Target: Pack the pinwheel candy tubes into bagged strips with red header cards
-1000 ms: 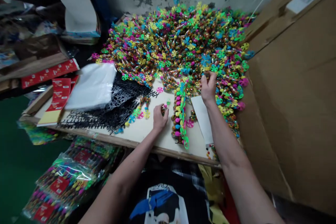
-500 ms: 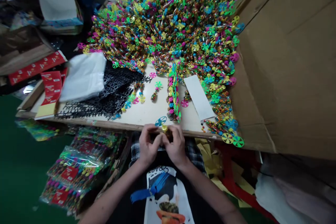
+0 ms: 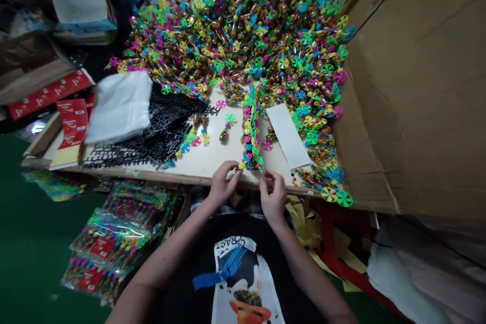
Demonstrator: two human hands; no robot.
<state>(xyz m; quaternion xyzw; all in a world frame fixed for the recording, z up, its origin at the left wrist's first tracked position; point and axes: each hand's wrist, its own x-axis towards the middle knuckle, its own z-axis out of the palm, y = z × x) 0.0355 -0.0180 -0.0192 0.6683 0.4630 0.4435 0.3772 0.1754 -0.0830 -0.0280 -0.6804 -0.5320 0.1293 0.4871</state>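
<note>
A tight row of candy-filled toys point(image 3: 250, 129) with coloured caps and fan wheels runs up the middle of the table. At the near end of this row is my left hand point(image 3: 225, 182), its thumb and fingertips closed on a toy with a yellow cap point(image 3: 242, 165); most of that toy is hidden. My right hand point(image 3: 273, 193) is at the table edge, just right of the row's near end. Its fingers are curled but apart from the thumb, and nothing shows between them. One loose toy with a green fan point(image 3: 229, 118) lies left of the row.
A large heap of similar toys point(image 3: 235, 35) covers the back. A white card strip point(image 3: 288, 135) lies right of the row. Black netting point(image 3: 152, 134), clear bags point(image 3: 121, 106) and red labels point(image 3: 72, 124) lie left. A cardboard wall point(image 3: 413, 101) bounds the right; packed bags point(image 3: 110, 243) are below.
Both hands have moved forward from the table edge and apart from each other. The yellow-capped toy held between them is now at the near end of the row, in my left fingers.
</note>
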